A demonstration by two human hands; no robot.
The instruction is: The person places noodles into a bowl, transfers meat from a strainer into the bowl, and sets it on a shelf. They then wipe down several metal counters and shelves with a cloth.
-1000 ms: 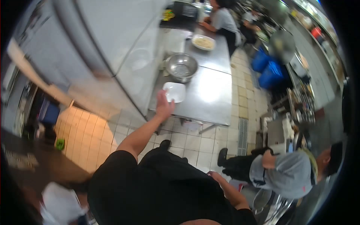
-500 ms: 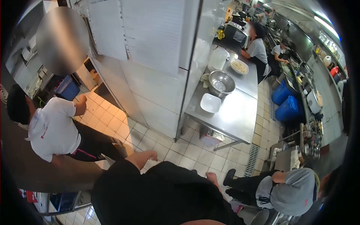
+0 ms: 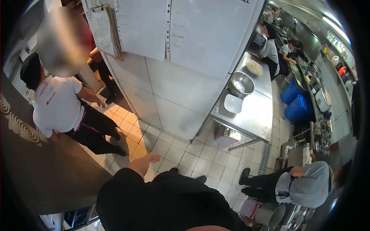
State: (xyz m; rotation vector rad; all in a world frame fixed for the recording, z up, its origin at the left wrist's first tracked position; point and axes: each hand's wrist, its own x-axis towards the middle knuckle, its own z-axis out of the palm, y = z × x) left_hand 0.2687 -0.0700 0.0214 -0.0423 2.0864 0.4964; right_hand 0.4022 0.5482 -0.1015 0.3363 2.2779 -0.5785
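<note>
Standing on the tiled floor (image 3: 185, 154), left hand (image 3: 153, 158) low and empty.
Fingers loosely curled, holding nothing; right hand out of view. White plate (image 3: 233, 103) sits far right on the steel table (image 3: 252, 123), just beside the metal bowl (image 3: 241, 84), well apart from my hand. I judge I'm between grips; touching the plate would need steps toward it.
</note>
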